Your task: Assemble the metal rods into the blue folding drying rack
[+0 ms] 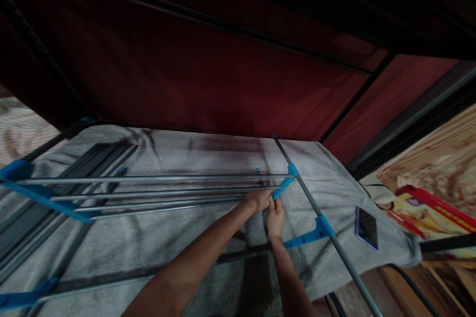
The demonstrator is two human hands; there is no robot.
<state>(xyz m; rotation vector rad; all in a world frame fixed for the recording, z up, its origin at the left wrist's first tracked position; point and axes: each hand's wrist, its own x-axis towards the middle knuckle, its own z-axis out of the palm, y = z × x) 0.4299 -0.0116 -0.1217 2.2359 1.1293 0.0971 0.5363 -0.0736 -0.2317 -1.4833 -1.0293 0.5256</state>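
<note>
So both hands were bunched up at the near end of the blue bracket (283,187), left hand (259,200) on the side of the metal rods (148,178), right hand (275,219) just nearer and to the right. Fingers looked drawn together there, but I couldn't tell if either was clamped on bracket or rod end. From that grip the bracket ran far and right to the gray pole (308,194), while the rods stretched long and left, crosswise to it, above the gray cloth (122,247). Neither hand looked clearly closer to the bracket.
</note>
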